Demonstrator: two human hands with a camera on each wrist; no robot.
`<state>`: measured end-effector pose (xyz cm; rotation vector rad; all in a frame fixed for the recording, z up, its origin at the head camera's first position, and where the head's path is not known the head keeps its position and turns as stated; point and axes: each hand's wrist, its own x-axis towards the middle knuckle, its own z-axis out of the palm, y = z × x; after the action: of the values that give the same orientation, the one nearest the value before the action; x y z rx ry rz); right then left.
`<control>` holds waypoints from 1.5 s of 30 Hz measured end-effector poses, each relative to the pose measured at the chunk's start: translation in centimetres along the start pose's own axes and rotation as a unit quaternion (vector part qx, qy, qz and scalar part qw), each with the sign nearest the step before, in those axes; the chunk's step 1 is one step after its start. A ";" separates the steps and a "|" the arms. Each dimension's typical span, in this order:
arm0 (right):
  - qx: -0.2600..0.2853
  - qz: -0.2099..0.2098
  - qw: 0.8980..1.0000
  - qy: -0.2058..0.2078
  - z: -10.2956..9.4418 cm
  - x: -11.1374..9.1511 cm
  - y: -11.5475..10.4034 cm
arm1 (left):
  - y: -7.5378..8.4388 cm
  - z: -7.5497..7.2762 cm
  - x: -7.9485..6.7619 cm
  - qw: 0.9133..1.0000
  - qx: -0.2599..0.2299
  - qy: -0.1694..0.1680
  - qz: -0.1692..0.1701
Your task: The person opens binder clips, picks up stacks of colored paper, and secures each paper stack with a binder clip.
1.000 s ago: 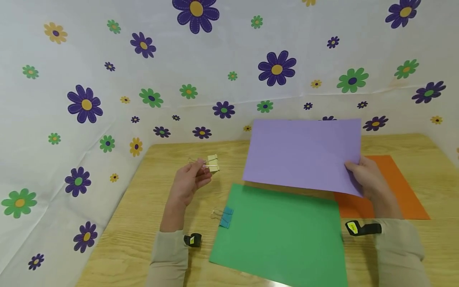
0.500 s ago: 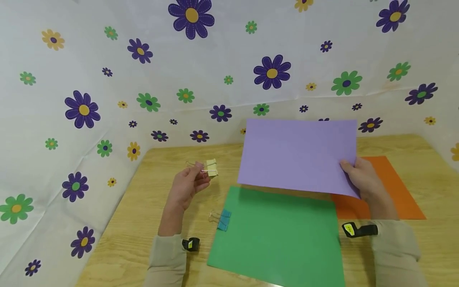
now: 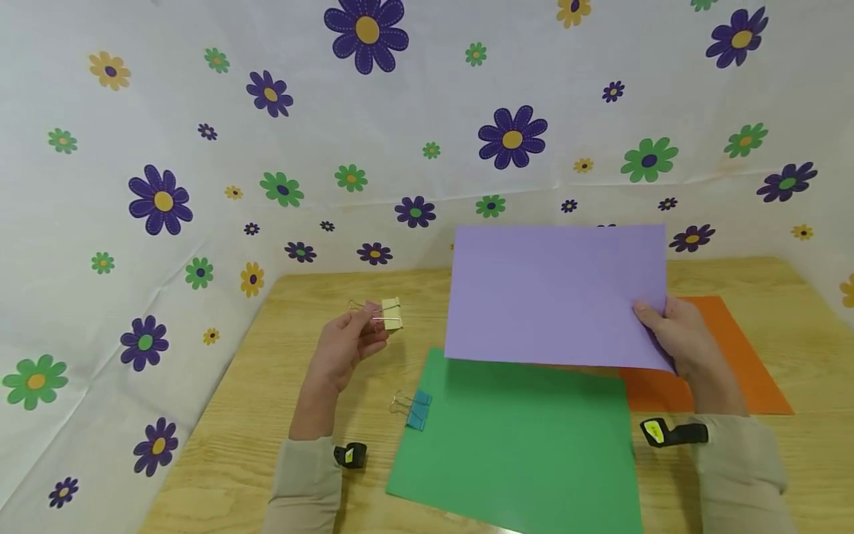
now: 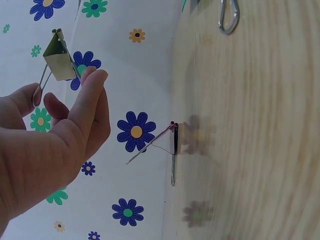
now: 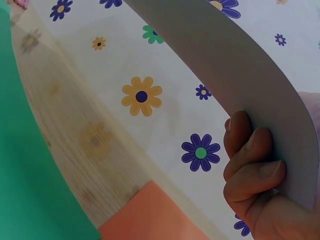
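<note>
My left hand (image 3: 340,348) pinches a pale yellow binder clip (image 3: 392,314) by its wire handles, above the table's left part. In the left wrist view the yellow clip (image 4: 58,65) points away from the palm. A pink binder clip (image 4: 175,137) stands on the table beyond that hand. My right hand (image 3: 680,334) grips a purple sheet (image 3: 554,297) by its right edge, thumb in front and fingers behind. The purple sheet hangs tilted above the far edge of a green sheet (image 3: 520,445). At the green sheet's left edge sits a blue binder clip (image 3: 418,410).
An orange sheet (image 3: 740,356) lies on the wooden table (image 3: 253,415) at the right, partly hidden by the right hand and purple sheet. White flowered cloth (image 3: 300,148) covers the back and sides behind the table.
The purple sheet's near edge has dropped a little toward the green sheet. My left hand still holds the yellow clip in nearly the same place. The head view has shifted slightly.
</note>
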<state>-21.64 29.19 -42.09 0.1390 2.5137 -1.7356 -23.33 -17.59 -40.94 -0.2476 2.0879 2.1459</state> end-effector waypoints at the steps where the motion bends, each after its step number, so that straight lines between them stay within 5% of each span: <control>1: 0.004 0.000 1.000 0.001 0.0 0.0 0.0 | 0.0 0.0 0.0 1.000 0.000 -0.001 0.000; 18: 0.025 -0.032 0.999 -0.022 1.1 -0.5 -1.0 | 0.3 0.0 -0.8 1.000 0.022 0.003 0.012; 30: 0.032 -0.017 0.999 -0.034 1.5 -0.9 -1.8 | 0.5 0.3 -1.1 0.998 0.059 -0.032 0.017; 45: 0.012 -0.021 0.999 -0.034 1.6 -0.9 -1.9 | 0.7 1.0 -1.6 0.998 0.056 -0.009 0.037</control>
<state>-20.95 27.05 -40.79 0.0291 2.4658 -1.7542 -21.89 -16.56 -39.90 -0.1403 2.2317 2.0535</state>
